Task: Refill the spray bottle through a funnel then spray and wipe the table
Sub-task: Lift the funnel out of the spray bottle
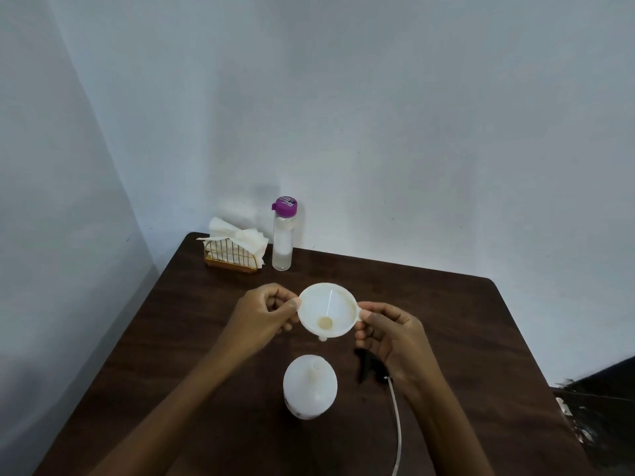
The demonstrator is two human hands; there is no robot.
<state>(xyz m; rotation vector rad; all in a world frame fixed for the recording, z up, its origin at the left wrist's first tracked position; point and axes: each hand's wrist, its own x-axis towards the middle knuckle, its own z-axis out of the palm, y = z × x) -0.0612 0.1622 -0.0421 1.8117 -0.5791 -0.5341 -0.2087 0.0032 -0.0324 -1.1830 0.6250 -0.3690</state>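
The water bottle (283,235) stands capped and the spray bottle (310,386) is open on the surface (464,338), its spray head (366,367) off. So I judge pouring, spraying and wiping remain. The left hand (264,314) and right hand (391,334) pinch the funnel (328,310) by its rim with their fingers. It is not yet seated in the neck.

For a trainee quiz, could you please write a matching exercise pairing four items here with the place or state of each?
1 funnel
2 spray bottle
3 purple-capped bottle
4 sprayer head

A lies on the table, its tube trailing to the near edge
B stands uncapped at the near side
C pinched at its rim by left hand and right hand
D stands at the back beside the napkin holder

Pairs: 1-C, 2-B, 3-D, 4-A
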